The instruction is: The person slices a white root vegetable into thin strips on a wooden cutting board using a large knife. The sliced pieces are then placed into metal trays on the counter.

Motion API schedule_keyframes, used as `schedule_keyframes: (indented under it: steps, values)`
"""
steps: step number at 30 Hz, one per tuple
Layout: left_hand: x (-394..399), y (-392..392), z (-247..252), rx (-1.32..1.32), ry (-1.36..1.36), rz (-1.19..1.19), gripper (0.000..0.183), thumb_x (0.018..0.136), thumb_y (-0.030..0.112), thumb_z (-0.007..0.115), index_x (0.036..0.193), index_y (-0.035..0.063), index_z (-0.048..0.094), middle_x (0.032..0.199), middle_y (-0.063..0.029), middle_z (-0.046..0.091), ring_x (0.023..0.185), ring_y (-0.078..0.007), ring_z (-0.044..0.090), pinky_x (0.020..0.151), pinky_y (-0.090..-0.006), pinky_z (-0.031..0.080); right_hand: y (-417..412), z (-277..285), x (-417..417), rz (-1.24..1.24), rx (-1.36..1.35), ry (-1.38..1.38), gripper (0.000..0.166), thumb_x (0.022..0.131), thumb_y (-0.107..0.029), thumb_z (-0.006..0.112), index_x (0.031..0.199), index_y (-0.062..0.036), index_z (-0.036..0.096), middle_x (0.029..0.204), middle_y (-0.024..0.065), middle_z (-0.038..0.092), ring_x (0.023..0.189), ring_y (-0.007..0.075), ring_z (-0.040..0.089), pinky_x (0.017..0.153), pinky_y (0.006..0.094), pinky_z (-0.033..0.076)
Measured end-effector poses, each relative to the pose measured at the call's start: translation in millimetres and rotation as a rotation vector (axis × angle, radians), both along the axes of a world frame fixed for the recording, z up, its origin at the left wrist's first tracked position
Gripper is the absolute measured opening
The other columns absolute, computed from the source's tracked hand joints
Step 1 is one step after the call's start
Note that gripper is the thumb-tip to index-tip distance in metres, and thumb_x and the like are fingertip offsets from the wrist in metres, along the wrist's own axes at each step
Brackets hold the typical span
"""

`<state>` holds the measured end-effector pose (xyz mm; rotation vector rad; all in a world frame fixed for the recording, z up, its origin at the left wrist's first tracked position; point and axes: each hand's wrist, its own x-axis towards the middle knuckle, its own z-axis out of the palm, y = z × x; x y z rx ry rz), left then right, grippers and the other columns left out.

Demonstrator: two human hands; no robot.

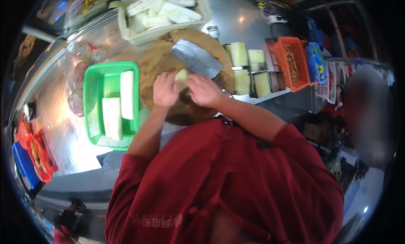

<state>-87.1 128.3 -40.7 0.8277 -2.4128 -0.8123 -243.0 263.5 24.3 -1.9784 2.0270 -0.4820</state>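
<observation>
Over a round wooden chopping block [152, 60], my left hand [166, 89] and my right hand [204, 90] meet around a small pale vegetable piece [181, 75]. Fingers of both hands grip it from either side; its lower part is hidden by them. A broad-bladed cleaver [197, 57] lies flat on the block just beyond my right hand. Left of the block, a green plastic basket [95, 109] holds two long, pale peeled vegetable pieces [127, 95]. Right of it, small metal containers hold stacked pale-green vegetable pieces [242, 82].
A whitish tub [139, 38] of peeled vegetable pieces [177, 13] stands behind the block. Orange [291, 63] and blue [316, 63] baskets are at the right. Plastic bags [77, 85] lie left of the green basket. A power strip [277, 19] sits at the back. A blurred shape is far right.
</observation>
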Motion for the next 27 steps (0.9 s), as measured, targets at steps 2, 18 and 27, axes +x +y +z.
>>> schedule_keyframes:
  steps: [2,18,27]
  values:
    - [-3.2,-0.6,-1.6,-0.016,0.023,-0.005,0.034,0.091,0.021,0.065,0.122,0.0111,0.070,0.114,-0.0146,0.066,0.106,-0.0377,0.062,0.095,-0.0481,0.049,-7.5,-2.8,-3.6,-0.005,-0.024,0.000,0.046,0.083,-0.014,0.070,0.127,-0.0067,0.058,0.126,0.0145,0.057,0.118,0.0358,0.058,0.100,0.0488,0.046]
    - [-5.5,0.1,4.5,-0.020,0.055,-0.039,0.035,0.092,0.016,0.059,0.125,0.0076,0.068,0.114,-0.0161,0.066,0.106,-0.0385,0.061,0.094,-0.0488,0.048,-18.8,-16.2,0.3,-0.018,-0.121,0.083,0.025,0.088,-0.014,0.061,0.113,-0.0113,0.062,0.109,0.0097,0.062,0.102,0.0314,0.064,0.087,0.0452,0.048]
    - [-7.2,2.6,12.8,-0.002,0.119,-0.003,0.030,0.088,0.009,0.060,0.115,0.0035,0.071,0.109,-0.0176,0.068,0.101,-0.0395,0.062,0.092,-0.0479,0.050,-21.1,-2.2,-5.7,0.028,-0.133,0.069,0.040,0.081,-0.011,0.067,0.120,-0.0098,0.062,0.118,0.0086,0.059,0.110,0.0290,0.060,0.093,0.0464,0.046]
